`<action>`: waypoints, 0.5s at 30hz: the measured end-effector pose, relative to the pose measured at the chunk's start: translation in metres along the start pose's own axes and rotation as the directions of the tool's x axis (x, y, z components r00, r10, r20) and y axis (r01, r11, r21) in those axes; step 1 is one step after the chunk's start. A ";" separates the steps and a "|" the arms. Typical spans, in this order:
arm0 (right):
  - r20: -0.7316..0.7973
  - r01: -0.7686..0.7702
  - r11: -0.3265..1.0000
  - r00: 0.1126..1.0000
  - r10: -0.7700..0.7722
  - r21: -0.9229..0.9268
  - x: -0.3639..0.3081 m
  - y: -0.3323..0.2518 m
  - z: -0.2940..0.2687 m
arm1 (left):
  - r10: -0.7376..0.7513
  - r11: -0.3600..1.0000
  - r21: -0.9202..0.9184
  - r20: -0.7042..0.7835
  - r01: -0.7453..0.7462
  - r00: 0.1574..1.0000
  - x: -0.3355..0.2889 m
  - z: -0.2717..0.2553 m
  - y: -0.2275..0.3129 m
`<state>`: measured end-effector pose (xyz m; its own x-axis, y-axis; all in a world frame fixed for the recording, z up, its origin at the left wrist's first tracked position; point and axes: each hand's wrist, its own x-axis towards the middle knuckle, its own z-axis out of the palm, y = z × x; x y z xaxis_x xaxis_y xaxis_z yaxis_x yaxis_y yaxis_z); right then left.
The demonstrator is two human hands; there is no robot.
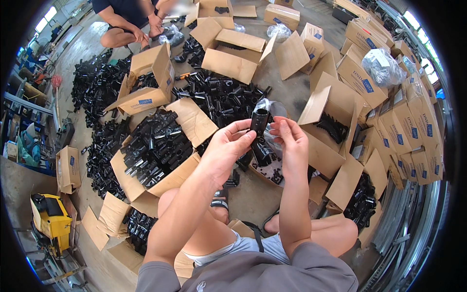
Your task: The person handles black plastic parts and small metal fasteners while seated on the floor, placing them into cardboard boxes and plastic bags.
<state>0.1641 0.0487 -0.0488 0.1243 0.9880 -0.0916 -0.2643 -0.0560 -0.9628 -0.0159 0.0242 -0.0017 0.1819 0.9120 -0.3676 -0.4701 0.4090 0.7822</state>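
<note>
I see both hands raised in front of the body, above the knees. The left hand point(228, 146) has its fingers curled, with thumb and fingertips pinching the black plastic tube fitting point(259, 121) from the left side. The right hand point(288, 138) meets it from the right — its fingers are closed on the thin clear plastic bag point(270, 108) that surrounds the upper part of the fitting. The fitting stands roughly upright between the two hands, its top end inside the bag mouth.

Below the hands, an open brown cardboard box point(160, 180) lies to the left, filled with more black fittings. A second open cardboard box point(323, 146) sits to the right, with dark parts inside. A loose heap of black fittings point(221, 97) covers the concrete floor beyond the hands. Closed cardboard cartons point(411, 131) are stacked along the right — well apart from the hands. Another person point(129, 22) crouches at the far edge.
</note>
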 end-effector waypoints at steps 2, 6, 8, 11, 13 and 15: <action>-0.092 -0.049 0.996 0.995 0.041 -0.080 0.011 0.028 -0.031 | -0.025 1.000 -0.018 0.018 0.025 1.000 0.003 -0.001 -0.002; -0.225 -0.325 0.864 0.941 0.253 -0.384 0.027 0.138 -0.108 | -0.079 0.993 -0.091 -0.051 0.074 0.996 0.005 -0.013 -0.003; -0.302 -0.391 0.711 0.918 0.256 -0.585 0.028 0.214 -0.169 | -0.064 0.987 -0.148 -0.042 0.058 0.997 0.002 -0.007 0.000; -0.275 -0.301 0.293 0.953 0.128 -0.907 0.015 0.250 -0.182 | -0.034 0.991 -0.136 -0.111 0.019 0.993 0.007 -0.008 -0.002; -0.281 -0.327 0.238 0.937 0.208 -0.915 0.014 0.259 -0.170 | -0.014 0.991 -0.132 -0.162 -0.007 0.987 0.008 -0.004 0.001; -0.246 -0.296 0.233 0.944 0.221 -0.926 0.020 0.272 -0.159 | -0.006 0.991 -0.132 -0.182 -0.018 0.983 0.008 -0.005 0.003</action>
<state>0.2467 0.0307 -0.3526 0.2943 0.8847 -0.3614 0.7878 -0.4387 -0.4324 -0.0198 0.0328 -0.0052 0.0243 0.8886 -0.4580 -0.5834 0.3846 0.7154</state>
